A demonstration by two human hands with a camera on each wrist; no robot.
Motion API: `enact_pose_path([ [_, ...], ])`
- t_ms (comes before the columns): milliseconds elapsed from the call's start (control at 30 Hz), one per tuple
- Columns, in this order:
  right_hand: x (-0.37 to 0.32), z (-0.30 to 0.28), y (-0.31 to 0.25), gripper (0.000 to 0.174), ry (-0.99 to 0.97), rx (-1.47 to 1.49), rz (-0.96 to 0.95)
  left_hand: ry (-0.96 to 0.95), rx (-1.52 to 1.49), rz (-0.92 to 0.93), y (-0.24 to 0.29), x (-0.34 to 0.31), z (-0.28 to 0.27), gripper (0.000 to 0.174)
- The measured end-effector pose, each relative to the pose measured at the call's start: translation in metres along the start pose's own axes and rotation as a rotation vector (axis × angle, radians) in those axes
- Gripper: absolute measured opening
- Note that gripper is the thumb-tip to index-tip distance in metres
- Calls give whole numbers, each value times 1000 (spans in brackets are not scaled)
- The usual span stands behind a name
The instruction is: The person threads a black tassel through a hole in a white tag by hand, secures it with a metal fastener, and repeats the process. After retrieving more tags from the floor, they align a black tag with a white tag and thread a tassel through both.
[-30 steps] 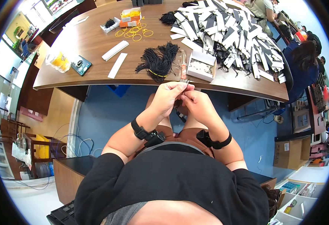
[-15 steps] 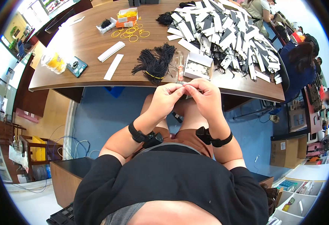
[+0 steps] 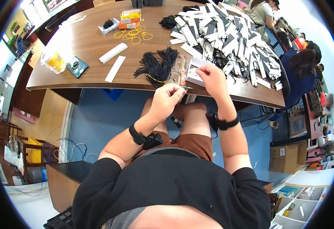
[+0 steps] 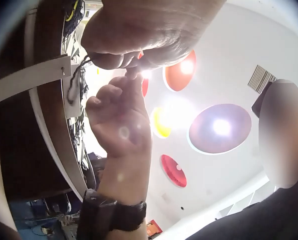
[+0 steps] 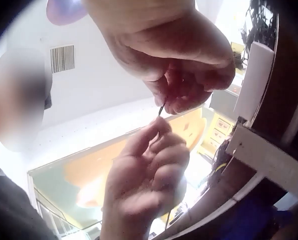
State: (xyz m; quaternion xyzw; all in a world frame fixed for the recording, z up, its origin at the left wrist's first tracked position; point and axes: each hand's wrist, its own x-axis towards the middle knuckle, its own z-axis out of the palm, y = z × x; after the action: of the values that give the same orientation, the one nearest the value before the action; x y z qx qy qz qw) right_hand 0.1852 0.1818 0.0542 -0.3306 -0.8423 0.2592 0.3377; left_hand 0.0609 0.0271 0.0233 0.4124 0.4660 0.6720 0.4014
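Note:
My left hand (image 3: 166,99) pinches a thin black cord between thumb and fingers, just in front of the table edge. In the right wrist view, the dark cord (image 5: 161,110) spans the short gap between the fingertips of both hands. My right hand (image 3: 214,80) is raised to the right of the left one, fingers curled, thumb and index finger together at the cord's other end. It overlaps a small white box (image 3: 195,72) of tiny pale pieces in the head view. A white tag (image 4: 31,77) on a black cord hangs near the left hand.
A bundle of black cords (image 3: 156,65) tied with a yellow band lies by the table edge (image 3: 109,86). Beside the box is a clear-and-orange tool (image 3: 182,72). White strips (image 3: 114,68), yellow bands (image 3: 136,36), a phone (image 3: 77,67) and a big pile of tags (image 3: 232,34) lie farther off.
The hands were together over the lap at the table edge. My right hand has since moved up and to the right, over the white box, while the left stayed nearly in place.

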Motion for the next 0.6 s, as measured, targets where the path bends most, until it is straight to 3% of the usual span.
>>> enact_pose_path([
  [100,26,2,13,12,-147,-473,-73,18,47,73,-4,2,-2,16],
  [200,33,12,16,11,-314,-606,-40,48,144,146,-11,3,-6,17],
  [367,34,22,31,10,-284,-611,-114,64,217,77,-10,-1,-12,17],
  [467,31,22,34,8,-50,-531,-229,67,105,5,-16,-1,-12,17],
  [567,12,8,3,7,258,-163,-388,115,107,107,-11,-2,-8,16],
  [600,1,4,-10,6,156,118,-231,132,131,153,-10,-2,-7,15],
])
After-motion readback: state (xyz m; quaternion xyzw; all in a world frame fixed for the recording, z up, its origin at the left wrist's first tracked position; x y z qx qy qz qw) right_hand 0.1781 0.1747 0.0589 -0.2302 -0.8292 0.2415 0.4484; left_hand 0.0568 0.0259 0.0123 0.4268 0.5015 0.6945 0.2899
